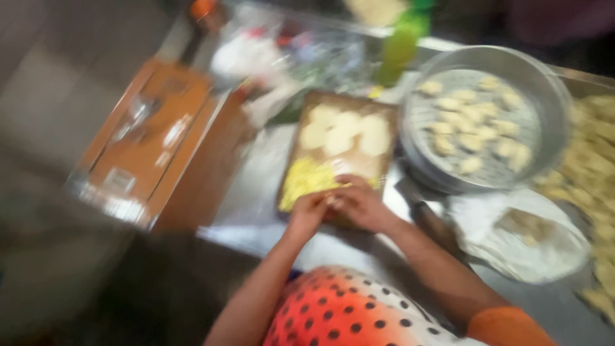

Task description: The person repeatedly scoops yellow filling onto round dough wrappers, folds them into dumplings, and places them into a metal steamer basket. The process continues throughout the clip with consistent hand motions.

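Note:
The picture is motion-blurred. My left hand [307, 211] and my right hand [359, 205] meet at the near edge of a brown wooden board [301, 118], fingers pinched together around a small piece of dough. On the board lie several pale round dough discs [343, 131] and a heap of yellow shredded filling [307, 179]. What exactly sits between my fingers is hidden by the blur.
A round metal steamer tray [551, 90] with several shaped dumplings stands right of the board. More dumplings [592, 166] lie at the far right, a white plate [544, 250] in front. A green bottle [397, 45], plastic bags [256, 54] and an orange box [147, 141] sit behind and left.

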